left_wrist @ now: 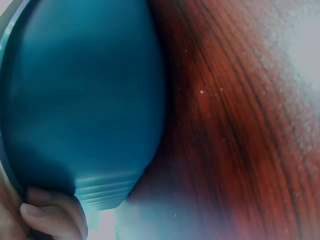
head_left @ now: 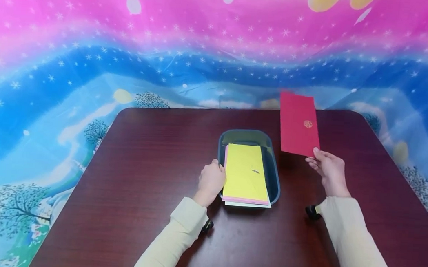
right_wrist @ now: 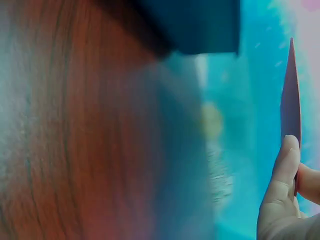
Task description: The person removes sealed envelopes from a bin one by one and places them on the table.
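Observation:
My right hand pinches a red envelope by its lower right corner, raised over the far right of the table. A small gold emblem marks the envelope's face. In the right wrist view the envelope appears edge-on, between thumb and fingers. My left hand grips the left rim of a dark blue plastic bin; in the left wrist view the fingers curl over the bin's rim. A yellow envelope with a small dark mark lies on top of a stack in the bin, with pink and white paper edges below it.
The bin stands on a dark reddish-brown wooden table with rounded far corners. Behind and beside the table hangs a pink and blue printed cloth. Dark straps show at both wrists, by the cream sleeves.

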Demonstrator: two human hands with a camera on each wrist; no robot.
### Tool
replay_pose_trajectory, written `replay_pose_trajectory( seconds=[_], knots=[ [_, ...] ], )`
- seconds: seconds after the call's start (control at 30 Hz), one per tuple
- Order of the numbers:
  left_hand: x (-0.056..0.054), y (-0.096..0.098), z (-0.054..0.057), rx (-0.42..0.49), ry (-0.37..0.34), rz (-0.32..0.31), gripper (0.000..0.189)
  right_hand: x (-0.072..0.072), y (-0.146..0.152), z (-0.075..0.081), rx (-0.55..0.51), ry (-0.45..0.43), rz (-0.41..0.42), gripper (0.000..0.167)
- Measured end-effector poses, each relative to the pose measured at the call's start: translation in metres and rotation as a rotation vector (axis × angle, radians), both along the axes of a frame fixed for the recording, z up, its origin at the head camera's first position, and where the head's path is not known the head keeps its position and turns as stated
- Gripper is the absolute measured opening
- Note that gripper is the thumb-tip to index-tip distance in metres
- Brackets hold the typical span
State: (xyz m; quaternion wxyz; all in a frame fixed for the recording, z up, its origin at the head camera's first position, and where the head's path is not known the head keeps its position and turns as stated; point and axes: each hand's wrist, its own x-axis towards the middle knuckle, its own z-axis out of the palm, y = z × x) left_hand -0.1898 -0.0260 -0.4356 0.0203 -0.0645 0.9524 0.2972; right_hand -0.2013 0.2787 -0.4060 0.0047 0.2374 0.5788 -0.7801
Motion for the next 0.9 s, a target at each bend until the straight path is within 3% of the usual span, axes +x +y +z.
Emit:
replay_pose_trajectory(
  seconds=[0.1,0.23,0.37,0.57,0.67,0.9],
  knots=[
    [0.0,0.0,-0.001,-0.017,0.001,0.0,0.025,-0.016,0.002,-0.013,0.007,-0.079,0.021,0.011],
    [0.0,0.0,-0.003,-0.041,0.016,0.005,0.024,-0.03,-0.003,-0.028,0.097,-0.137,0.023,0.009],
    [-0.001,0.001,-0.004,-0.049,0.026,0.005,0.024,-0.036,-0.01,-0.036,0.312,-0.184,0.06,0.021],
    [-0.001,0.001,-0.003,-0.047,0.018,0.011,0.025,-0.041,-0.016,-0.043,0.743,-0.241,0.216,0.047],
    [-0.001,0.001,-0.004,-0.049,0.015,0.013,0.025,-0.043,-0.019,-0.043,0.877,-0.245,0.245,0.056],
    [-0.002,0.001,-0.004,-0.061,0.011,0.01,0.025,-0.05,-0.022,-0.044,0.968,-0.298,0.263,0.067]
  ],
)
